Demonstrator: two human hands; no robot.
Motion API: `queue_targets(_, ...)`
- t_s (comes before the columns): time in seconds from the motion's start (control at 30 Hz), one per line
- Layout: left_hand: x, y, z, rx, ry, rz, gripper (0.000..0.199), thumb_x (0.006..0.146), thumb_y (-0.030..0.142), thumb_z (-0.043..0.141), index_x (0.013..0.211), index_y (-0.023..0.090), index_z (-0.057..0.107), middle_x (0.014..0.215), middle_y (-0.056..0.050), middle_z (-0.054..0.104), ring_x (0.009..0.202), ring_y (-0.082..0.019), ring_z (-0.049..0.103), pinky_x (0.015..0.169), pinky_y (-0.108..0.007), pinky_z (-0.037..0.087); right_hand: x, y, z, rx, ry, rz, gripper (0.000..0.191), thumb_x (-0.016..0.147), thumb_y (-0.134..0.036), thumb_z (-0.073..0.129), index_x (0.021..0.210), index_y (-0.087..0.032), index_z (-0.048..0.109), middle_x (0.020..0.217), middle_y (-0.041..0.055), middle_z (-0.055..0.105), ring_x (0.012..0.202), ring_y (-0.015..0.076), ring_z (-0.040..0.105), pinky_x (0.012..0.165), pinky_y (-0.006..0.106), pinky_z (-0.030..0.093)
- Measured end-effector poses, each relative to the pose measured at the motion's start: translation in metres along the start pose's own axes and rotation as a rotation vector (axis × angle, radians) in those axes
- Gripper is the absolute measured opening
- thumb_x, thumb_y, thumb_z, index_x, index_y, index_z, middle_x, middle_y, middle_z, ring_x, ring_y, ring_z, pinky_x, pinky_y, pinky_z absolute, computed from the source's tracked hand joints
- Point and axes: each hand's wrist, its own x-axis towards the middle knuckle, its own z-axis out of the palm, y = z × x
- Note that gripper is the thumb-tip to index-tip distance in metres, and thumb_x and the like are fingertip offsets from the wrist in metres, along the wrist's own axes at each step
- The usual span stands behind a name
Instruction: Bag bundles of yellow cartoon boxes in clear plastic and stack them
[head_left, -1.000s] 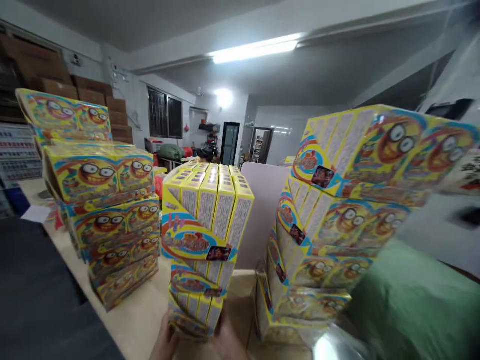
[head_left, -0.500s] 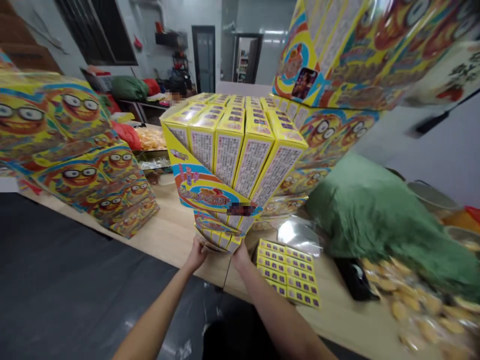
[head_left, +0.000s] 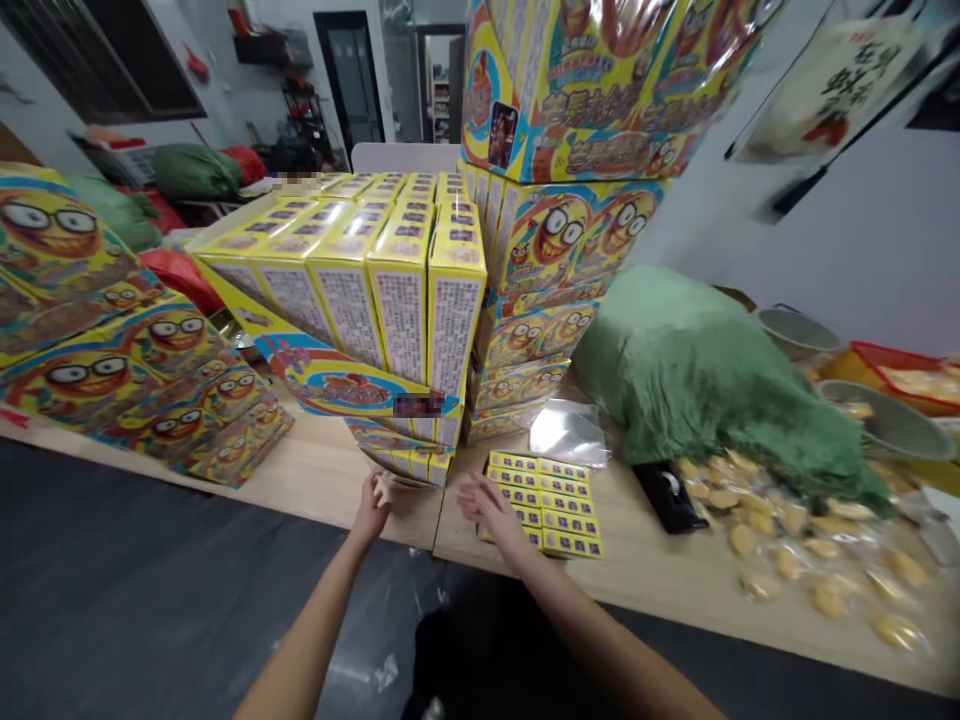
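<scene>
A tall stack of yellow display boxes (head_left: pixel 360 385), filled with slim upright packs, stands on the wooden table. My left hand (head_left: pixel 370 508) is just in front of its lowest box, fingers parted and holding nothing; whether a fingertip touches the cardboard I cannot tell. To the right of the stack's base, my right hand (head_left: pixel 489 508) hovers with loosely spread, empty fingers. It partly covers the left side of a low display box of yellow packs (head_left: pixel 568 510) on the table.
Taller stacked cartons (head_left: pixel 551 240) stand close behind on the right, others (head_left: pixel 142 370) at the left. A clear plastic sheet (head_left: pixel 568 433), black tape dispenser (head_left: pixel 667 497), green cloth (head_left: pixel 705 380) and several wrapped yellow pieces (head_left: pixel 787 560) lie to the right.
Both hands have let go of the stack's bottom box and drawn apart, the right one moving clear of it. The stack now stands beside the right-hand cartons. My view has shifted.
</scene>
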Motion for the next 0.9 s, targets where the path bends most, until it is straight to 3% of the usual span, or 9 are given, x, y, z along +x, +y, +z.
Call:
queue_targets(0.13, -0.019, -0.020, 0.008, -0.050, 0.083, -0.135, 0.071, 0.062, 0.019, 0.058, 0.127, 0.018, 0.030, 0.136, -0.021, 0.037, 0.128, -0.032, 0.041, 0.097, -0.047, 0.043, -0.039, -0.014, -0.017, -0.347, -0.236, -0.199, 0.044, 0.083, -0.051, 0.054, 0.117, -0.023, 0.057, 0.103, 0.0089, 0.068, 0.088, 0.0218, 0.067, 0.080, 0.040, 0.053)
queue_targets(0.27, -0.029, -0.040, 0.029, -0.098, 0.212, -0.176, 0.069, 0.064, 0.025, 0.060, 0.127, 0.018, 0.031, 0.135, -0.022, 0.040, 0.123, -0.031, 0.049, 0.097, -0.045, 0.043, -0.046, -0.027, -0.033, -0.862, -0.340, -0.581, 0.028, 0.091, -0.034, 0.045, 0.109, -0.022, 0.063, 0.099, 0.0089, 0.069, 0.095, 0.0218, 0.064, 0.087, 0.038, 0.051)
queue_targets(0.37, -0.037, -0.057, 0.046, -0.143, 0.328, -0.107, 0.064, 0.064, 0.027, 0.060, 0.123, 0.016, 0.037, 0.136, -0.022, 0.042, 0.123, -0.031, 0.050, 0.101, -0.045, 0.041, -0.030, -0.028, -0.059, -1.068, -0.398, -0.820, 0.028, 0.090, -0.022, 0.044, 0.111, -0.023, 0.061, 0.102, 0.0080, 0.069, 0.095, 0.0200, 0.065, 0.084, 0.032, 0.053)
queue_targets(0.5, -0.040, -0.084, 0.065, -0.168, 0.509, 0.074, 0.060, 0.067, 0.033, 0.059, 0.122, 0.018, 0.042, 0.137, -0.019, 0.044, 0.126, -0.029, 0.047, 0.106, -0.043, 0.037, 0.011, -0.027, -0.094, -1.161, -0.611, -1.160, 0.037, 0.083, -0.011, 0.048, 0.115, -0.026, 0.058, 0.098, 0.0046, 0.071, 0.089, 0.0171, 0.068, 0.079, 0.024, 0.055)
queue_targets(0.63, -0.056, -0.094, 0.089, -0.101, 0.651, 0.230, 0.061, 0.074, 0.038, 0.056, 0.128, 0.015, 0.040, 0.137, -0.020, 0.044, 0.125, -0.029, 0.047, 0.107, -0.046, 0.035, 0.017, -0.038, -0.121, -1.263, -0.793, -1.328, 0.038, 0.082, -0.012, 0.050, 0.116, -0.026, 0.058, 0.101, 0.0040, 0.071, 0.091, 0.0168, 0.068, 0.082, 0.025, 0.055)
queue_targets(0.73, -0.094, -0.101, 0.122, -0.092, 0.734, 0.258, 0.064, 0.075, 0.041, 0.057, 0.130, 0.015, 0.039, 0.139, -0.018, 0.042, 0.128, -0.027, 0.044, 0.109, -0.045, 0.033, -0.007, -0.046, -0.160, -1.306, -0.761, -1.396, 0.035, 0.085, -0.019, 0.050, 0.119, -0.025, 0.058, 0.112, 0.0065, 0.067, 0.104, 0.0206, 0.064, 0.091, 0.034, 0.053)
queue_targets(0.8, -0.129, -0.109, 0.151, -0.096, 0.762, 0.243, 0.062, 0.076, 0.043, 0.057, 0.129, 0.016, 0.040, 0.138, -0.016, 0.044, 0.128, -0.026, 0.044, 0.109, -0.044, 0.032, -0.023, -0.050, -0.202, -1.268, -0.638, -1.400, 0.033, 0.087, -0.023, 0.048, 0.119, -0.025, 0.058, 0.115, 0.0077, 0.066, 0.107, 0.0223, 0.062, 0.092, 0.039, 0.052)
queue_targets(0.9, -0.181, -0.114, 0.187, -0.094, 0.787, 0.206, 0.057, 0.075, 0.048, 0.055, 0.119, 0.013, 0.047, 0.125, -0.018, 0.053, 0.121, -0.029, 0.050, 0.105, -0.049, 0.036, -0.035, -0.052, -0.273, -1.197, -0.442, -1.287, 0.033, 0.088, -0.032, 0.048, 0.118, -0.023, 0.058, 0.115, 0.0095, 0.065, 0.107, 0.0245, 0.061, 0.089, 0.042, 0.053)
